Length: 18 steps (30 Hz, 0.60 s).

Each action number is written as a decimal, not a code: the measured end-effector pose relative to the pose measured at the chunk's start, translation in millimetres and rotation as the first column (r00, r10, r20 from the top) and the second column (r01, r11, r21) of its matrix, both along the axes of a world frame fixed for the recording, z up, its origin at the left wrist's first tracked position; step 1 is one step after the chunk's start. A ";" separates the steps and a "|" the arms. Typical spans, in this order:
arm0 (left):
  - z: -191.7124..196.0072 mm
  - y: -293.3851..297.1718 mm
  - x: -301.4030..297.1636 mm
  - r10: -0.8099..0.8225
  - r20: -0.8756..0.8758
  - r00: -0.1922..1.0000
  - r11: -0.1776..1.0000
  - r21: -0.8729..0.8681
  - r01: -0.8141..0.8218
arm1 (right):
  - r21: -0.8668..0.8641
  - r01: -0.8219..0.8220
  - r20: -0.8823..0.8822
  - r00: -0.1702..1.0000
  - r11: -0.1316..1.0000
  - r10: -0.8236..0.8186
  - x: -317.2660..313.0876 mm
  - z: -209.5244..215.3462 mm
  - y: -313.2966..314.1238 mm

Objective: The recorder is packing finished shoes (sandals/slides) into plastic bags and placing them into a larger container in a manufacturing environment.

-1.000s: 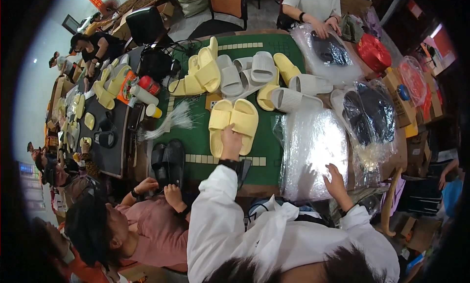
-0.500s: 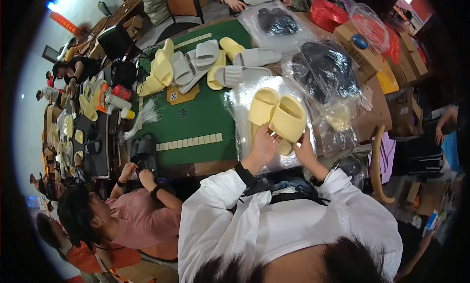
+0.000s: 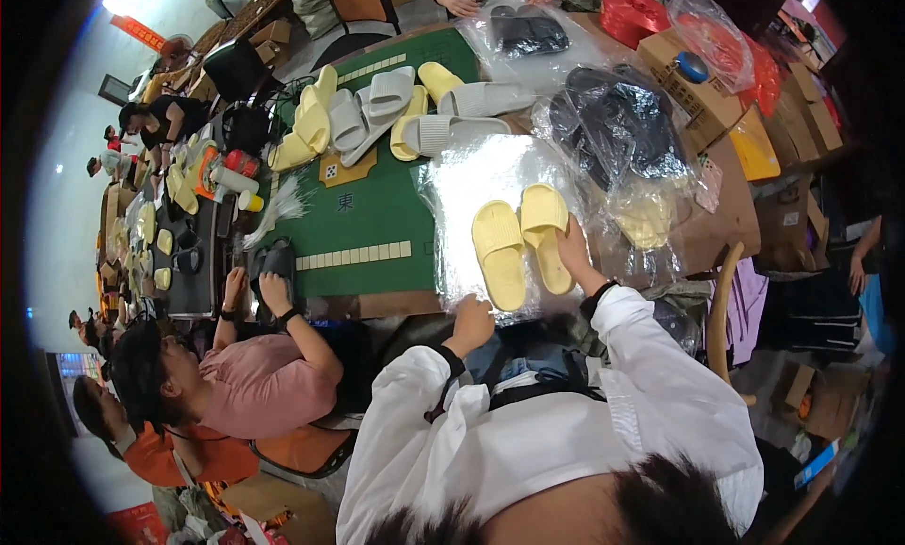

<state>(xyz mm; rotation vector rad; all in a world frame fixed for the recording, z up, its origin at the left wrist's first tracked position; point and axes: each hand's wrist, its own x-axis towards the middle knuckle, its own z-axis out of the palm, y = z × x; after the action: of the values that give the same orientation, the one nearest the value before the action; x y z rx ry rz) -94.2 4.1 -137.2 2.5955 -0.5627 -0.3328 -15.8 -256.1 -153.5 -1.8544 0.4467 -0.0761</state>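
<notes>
A pair of yellow slide slippers lies side by side on a stack of clear plastic bags point(image 3: 452, 224) in front of me. My right hand point(image 3: 573, 251) grips the outer side of the right yellow slipper point(image 3: 544, 226) by its strap. The left yellow slipper point(image 3: 500, 262) rests untouched, toe pointing away. At the near edge of the bags, beside that slipper's heel, my left hand point(image 3: 471, 324) has its fingers curled closed. Whether it pinches any plastic is hidden.
Grey slippers point(image 3: 462, 133) and yellow slippers point(image 3: 306, 121) lie beyond on a green mat point(image 3: 377, 215). Bagged black slippers point(image 3: 617, 121) are at the right, by a cardboard box point(image 3: 698, 102). At my left, a person in pink point(image 3: 273, 380) handles dark slippers point(image 3: 275, 267).
The yellow slippers, earlier held together in both hands, now lie side by side on the bags. My left hand has let go and drawn back toward me; my right stays on one slipper.
</notes>
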 end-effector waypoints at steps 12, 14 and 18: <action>-2.7 14.5 0.6 -0.474 -0.042 0.879 0.818 0.348 0.458 | -0.483 -0.264 -0.243 0.956 0.835 0.162 -63.4 21.7 100.6; -8.7 13.5 0.2 -0.459 -0.040 0.887 0.805 0.404 0.435 | -0.541 -0.229 -0.212 0.968 0.809 0.132 -49.3 15.6 105.0; 7.2 10.7 12.9 -0.659 -0.062 0.750 0.592 0.573 0.567 | -0.507 -0.375 -0.325 0.917 0.776 0.232 18.5 -3.6 80.8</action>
<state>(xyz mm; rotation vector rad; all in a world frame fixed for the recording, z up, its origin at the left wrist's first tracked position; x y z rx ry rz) -81.3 14.8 -130.1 2.8963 -1.6793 -0.5914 2.7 -175.3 -157.0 -2.5212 0.2962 0.2798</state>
